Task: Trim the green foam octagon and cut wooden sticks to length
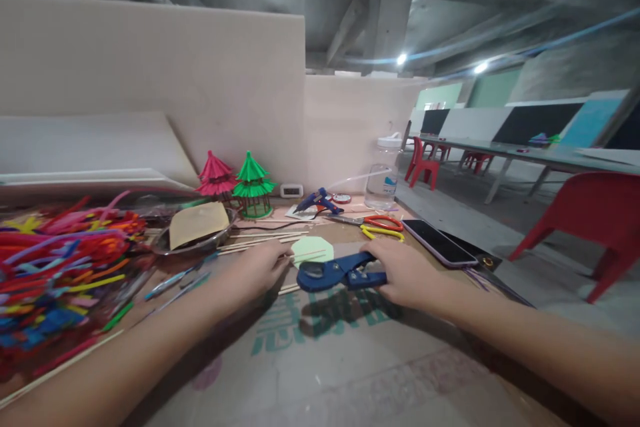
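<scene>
My right hand (pixel 405 272) is closed round the handles of a blue cutter (pixel 336 273), whose jaws point left just above the cardboard-covered table (pixel 350 367). My left hand (pixel 257 267) pinches a thin wooden stick (pixel 313 254) that lies across a pale green octagonal paper piece (pixel 313 250). The stick's end reaches toward the cutter's jaws. More wooden sticks (pixel 265 237) lie just beyond my left hand.
A heap of coloured pipe cleaners (pixel 55 267) fills the left. Behind are a metal bowl with tan paper (pixel 195 230), pink and green paper pavilions (pixel 240 184), a blue glue gun (pixel 317 200), scissors (pixel 383 224), a phone (pixel 440 244) and a plastic jar (pixel 383 177). Red chairs (pixel 580 227) stand right.
</scene>
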Action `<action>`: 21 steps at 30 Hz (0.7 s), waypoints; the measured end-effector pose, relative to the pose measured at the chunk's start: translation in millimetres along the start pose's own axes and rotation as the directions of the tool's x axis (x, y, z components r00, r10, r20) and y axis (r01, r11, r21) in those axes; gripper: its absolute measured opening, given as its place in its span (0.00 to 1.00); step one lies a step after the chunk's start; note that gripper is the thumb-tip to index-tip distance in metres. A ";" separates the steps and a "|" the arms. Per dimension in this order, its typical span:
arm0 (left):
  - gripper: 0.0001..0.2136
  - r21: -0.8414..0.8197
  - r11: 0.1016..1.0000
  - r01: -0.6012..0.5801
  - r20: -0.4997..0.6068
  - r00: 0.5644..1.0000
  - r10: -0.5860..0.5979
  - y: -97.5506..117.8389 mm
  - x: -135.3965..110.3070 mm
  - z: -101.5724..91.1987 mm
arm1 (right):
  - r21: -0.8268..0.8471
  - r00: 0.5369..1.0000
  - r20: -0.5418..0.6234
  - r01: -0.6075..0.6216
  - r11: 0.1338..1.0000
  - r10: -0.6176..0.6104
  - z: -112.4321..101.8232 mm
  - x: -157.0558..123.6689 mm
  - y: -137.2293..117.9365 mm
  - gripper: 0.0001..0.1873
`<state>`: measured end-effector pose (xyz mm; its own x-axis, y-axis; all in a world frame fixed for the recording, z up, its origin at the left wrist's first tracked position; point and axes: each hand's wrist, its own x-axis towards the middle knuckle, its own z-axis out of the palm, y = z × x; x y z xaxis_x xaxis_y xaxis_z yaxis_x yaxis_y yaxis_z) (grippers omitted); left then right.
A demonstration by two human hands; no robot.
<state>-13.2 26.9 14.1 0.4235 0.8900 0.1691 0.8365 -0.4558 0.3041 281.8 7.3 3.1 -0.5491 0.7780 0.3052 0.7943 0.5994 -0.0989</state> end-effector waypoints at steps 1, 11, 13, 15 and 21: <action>0.13 0.015 1.000 -0.008 0.014 1.000 0.008 -0.3 0.0 0.3 | -0.012 1.000 0.015 0.014 1.000 -0.014 0.4 -4.8 -1.0 0.20; 0.14 0.123 0.991 -0.047 -0.022 0.999 0.050 -8.7 4.9 -5.6 | 0.086 0.966 -0.248 0.104 0.991 -0.080 9.6 -8.1 41.9 0.15; 0.14 0.141 0.989 -0.047 -0.041 0.998 0.054 -7.0 9.5 -11.9 | 0.151 0.948 -0.294 0.171 0.974 -0.121 11.4 -6.1 46.3 0.15; 0.13 0.174 0.983 -0.053 -0.036 0.998 0.060 -4.0 18.3 -18.1 | 0.172 0.941 -0.262 0.263 0.949 -0.213 13.5 -6.3 41.4 0.13; 0.12 0.229 0.968 -0.105 -0.034 0.993 0.116 19.9 80.3 -14.9 | 0.070 0.901 -0.085 0.431 0.900 -0.425 16.1 -4.9 16.8 0.09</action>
<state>32.3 89.1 47.6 0.5051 0.8304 0.2352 0.8448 -0.5315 0.0623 293.6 16.5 -15.3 -0.8103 0.4303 0.3977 0.4596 0.8878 -0.0240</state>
